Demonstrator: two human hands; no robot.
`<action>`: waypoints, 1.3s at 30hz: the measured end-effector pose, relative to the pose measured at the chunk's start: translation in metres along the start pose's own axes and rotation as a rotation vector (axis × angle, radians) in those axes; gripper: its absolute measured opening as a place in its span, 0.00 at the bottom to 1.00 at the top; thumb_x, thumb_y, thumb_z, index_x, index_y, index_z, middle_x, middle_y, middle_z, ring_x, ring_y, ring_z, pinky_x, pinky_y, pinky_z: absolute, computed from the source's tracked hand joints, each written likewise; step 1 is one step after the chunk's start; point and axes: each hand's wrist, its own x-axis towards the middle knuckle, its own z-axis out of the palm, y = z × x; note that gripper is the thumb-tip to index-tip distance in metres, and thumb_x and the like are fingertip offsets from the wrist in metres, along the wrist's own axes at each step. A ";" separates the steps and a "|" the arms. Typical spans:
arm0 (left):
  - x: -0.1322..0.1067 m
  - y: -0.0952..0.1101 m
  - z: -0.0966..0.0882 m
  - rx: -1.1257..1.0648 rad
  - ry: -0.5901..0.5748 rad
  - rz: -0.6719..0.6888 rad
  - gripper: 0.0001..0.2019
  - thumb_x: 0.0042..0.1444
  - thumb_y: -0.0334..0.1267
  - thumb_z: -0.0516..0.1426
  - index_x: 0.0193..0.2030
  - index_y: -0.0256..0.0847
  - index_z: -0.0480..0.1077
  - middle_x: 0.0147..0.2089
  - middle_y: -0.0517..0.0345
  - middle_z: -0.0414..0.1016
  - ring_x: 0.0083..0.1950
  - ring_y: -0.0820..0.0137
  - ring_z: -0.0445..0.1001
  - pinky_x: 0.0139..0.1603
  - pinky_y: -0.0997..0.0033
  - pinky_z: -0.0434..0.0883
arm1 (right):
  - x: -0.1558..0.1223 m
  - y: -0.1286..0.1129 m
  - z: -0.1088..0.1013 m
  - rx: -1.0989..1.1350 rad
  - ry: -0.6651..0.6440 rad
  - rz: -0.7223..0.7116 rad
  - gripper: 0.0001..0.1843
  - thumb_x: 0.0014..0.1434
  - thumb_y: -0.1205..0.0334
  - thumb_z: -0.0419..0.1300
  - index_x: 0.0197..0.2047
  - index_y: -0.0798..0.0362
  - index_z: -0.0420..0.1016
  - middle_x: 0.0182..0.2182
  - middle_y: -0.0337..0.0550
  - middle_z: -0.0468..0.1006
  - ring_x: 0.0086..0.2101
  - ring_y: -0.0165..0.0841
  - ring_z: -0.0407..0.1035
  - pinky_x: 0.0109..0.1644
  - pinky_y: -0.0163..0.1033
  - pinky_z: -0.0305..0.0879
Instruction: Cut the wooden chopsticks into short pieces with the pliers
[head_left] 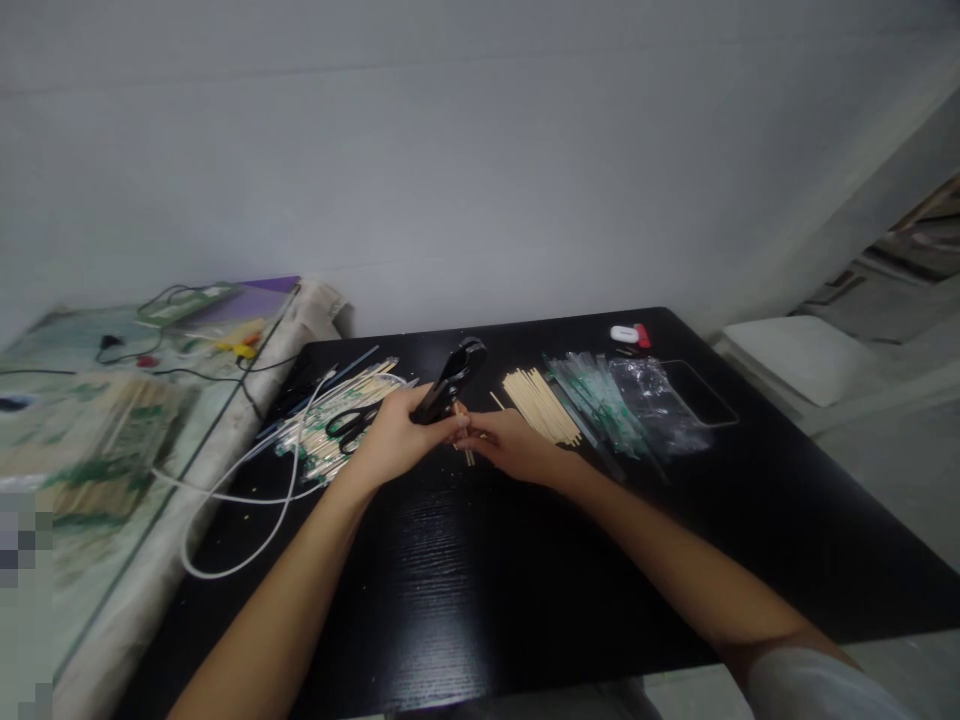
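Note:
My left hand [401, 428] is closed around a black hand tool [452, 380] with a rounded upper end, tilted up and away; its exact kind is hard to make out. My right hand [510, 440] pinches a thin wooden stick [470, 457], and the fingertips of both hands meet there. Just right of my right hand lies a row of pale wooden sticks [541, 402]. Beside my left hand, black-handled scissors [349, 425] rest on a pile of wrapped sticks [319, 440] in clear and green packaging.
Clear and green plastic sleeves [600, 400], a phone [699, 392] and a white case [624, 334] lie on the right of the black table [480, 600]. A white cable [240, 570] loops over the left edge. A glass-topped table [90, 560] with bundled sticks adjoins it.

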 end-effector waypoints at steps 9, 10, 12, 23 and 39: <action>-0.002 0.001 0.003 0.034 0.012 0.014 0.06 0.59 0.40 0.64 0.37 0.41 0.78 0.32 0.60 0.81 0.34 0.69 0.78 0.38 0.70 0.72 | -0.002 0.010 0.007 -0.021 0.024 -0.018 0.06 0.69 0.65 0.61 0.42 0.54 0.81 0.32 0.40 0.83 0.30 0.30 0.74 0.38 0.33 0.64; -0.002 0.002 0.003 0.035 0.013 0.015 0.06 0.59 0.40 0.64 0.37 0.41 0.78 0.32 0.60 0.81 0.34 0.69 0.78 0.38 0.70 0.72 | -0.003 0.010 0.007 -0.021 0.012 -0.014 0.06 0.69 0.65 0.61 0.41 0.54 0.80 0.32 0.40 0.83 0.30 0.30 0.74 0.39 0.33 0.65; -0.001 0.002 0.003 0.034 0.012 0.015 0.06 0.59 0.41 0.63 0.37 0.41 0.77 0.31 0.61 0.80 0.34 0.69 0.78 0.38 0.70 0.72 | -0.004 0.012 0.008 -0.014 -0.020 -0.011 0.06 0.69 0.66 0.60 0.40 0.54 0.79 0.32 0.40 0.82 0.32 0.31 0.75 0.40 0.33 0.65; -0.001 0.002 0.003 0.026 -0.001 0.047 0.06 0.60 0.41 0.63 0.38 0.41 0.76 0.32 0.62 0.81 0.34 0.69 0.79 0.40 0.69 0.73 | -0.007 0.017 0.013 0.033 -0.062 -0.018 0.09 0.70 0.66 0.58 0.37 0.54 0.76 0.30 0.40 0.80 0.30 0.31 0.73 0.39 0.34 0.66; -0.003 0.008 -0.003 0.117 0.009 0.037 0.05 0.58 0.41 0.64 0.38 0.43 0.78 0.36 0.61 0.83 0.40 0.64 0.80 0.45 0.65 0.74 | -0.009 0.021 0.017 0.007 -0.058 -0.004 0.09 0.70 0.65 0.57 0.38 0.54 0.77 0.31 0.41 0.81 0.32 0.32 0.75 0.40 0.35 0.67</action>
